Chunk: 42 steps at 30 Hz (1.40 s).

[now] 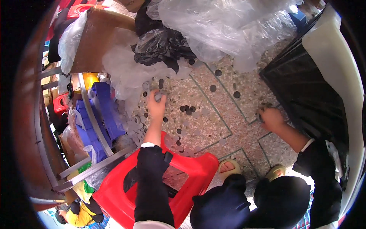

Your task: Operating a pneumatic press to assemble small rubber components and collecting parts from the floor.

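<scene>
My left hand (155, 106) is low over the speckled floor, its fingers closed on a small grey disc (158, 97); whether there is more than one I cannot tell. Black discs (161, 83) lie just beyond it. My right hand (272, 119) is at the floor on the right, fingers curled together with something small and dark at their tips that I cannot make out. Between the hands lies a cluster of black discs (187, 109). Farther off are a loose black disc (212, 88) and another black disc (236, 94). Paler grey discs lie scattered near the left hand.
A red plastic stool (206, 165) stands under my left forearm. Clear plastic sheeting (228, 26) and a black plastic bag (162, 47) heap at the back. Blue bins (91, 122) and a metal frame (95, 118) stand left; a dark crate-like box (305, 84) is right.
</scene>
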Tool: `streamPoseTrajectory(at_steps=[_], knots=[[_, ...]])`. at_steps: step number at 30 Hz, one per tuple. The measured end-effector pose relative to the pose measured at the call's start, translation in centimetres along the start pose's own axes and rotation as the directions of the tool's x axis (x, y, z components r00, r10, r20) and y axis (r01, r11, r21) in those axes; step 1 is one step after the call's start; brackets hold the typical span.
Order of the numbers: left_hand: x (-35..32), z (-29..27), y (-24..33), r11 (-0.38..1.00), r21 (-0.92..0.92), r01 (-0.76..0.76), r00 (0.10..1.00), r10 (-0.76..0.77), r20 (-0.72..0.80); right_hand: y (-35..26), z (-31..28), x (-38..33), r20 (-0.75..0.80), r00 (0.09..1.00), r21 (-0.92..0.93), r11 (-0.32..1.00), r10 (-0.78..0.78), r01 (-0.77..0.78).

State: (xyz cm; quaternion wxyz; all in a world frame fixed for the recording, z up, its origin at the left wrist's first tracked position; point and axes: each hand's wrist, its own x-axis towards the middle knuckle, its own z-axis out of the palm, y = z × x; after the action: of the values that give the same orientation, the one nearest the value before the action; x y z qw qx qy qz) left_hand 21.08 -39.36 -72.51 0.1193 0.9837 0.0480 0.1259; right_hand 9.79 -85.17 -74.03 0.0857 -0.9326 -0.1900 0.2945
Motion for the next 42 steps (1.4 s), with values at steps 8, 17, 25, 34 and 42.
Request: streamPoseTrajectory(at_steps=[8,17,25,34,42], knots=[[-5.3,0.7,20.5,0.301,-0.61,0.733,0.603,0.129,0.787,-4.9,-7.5,2.8,-0.468,0.872,0.797,0.494,0.143,0.348],[-7.8,0.3,23.1,-0.399,-0.135,0.907,0.303,0.395,0.867,-6.4,-12.4,1.9,-0.695,0.691,0.335,0.759,-0.201,0.558],[-8.8,0.7,20.7,-0.079,-0.23,0.97,0.242,0.391,0.888,-6.2,-9.3,2.4,-0.246,0.963,0.956,0.193,0.108,0.223],[-9.1,0.3,21.1,0.003,-0.408,0.913,0.383,0.34,0.859,-0.6,-8.0,0.7,0.106,0.989,0.994,-0.001,0.103,-0.106],[-7.4,-2.5,21.3,0.255,-0.395,0.883,0.337,0.242,0.91,-2.5,-9.5,0.5,0.027,0.991,0.989,0.143,0.127,-0.045]])
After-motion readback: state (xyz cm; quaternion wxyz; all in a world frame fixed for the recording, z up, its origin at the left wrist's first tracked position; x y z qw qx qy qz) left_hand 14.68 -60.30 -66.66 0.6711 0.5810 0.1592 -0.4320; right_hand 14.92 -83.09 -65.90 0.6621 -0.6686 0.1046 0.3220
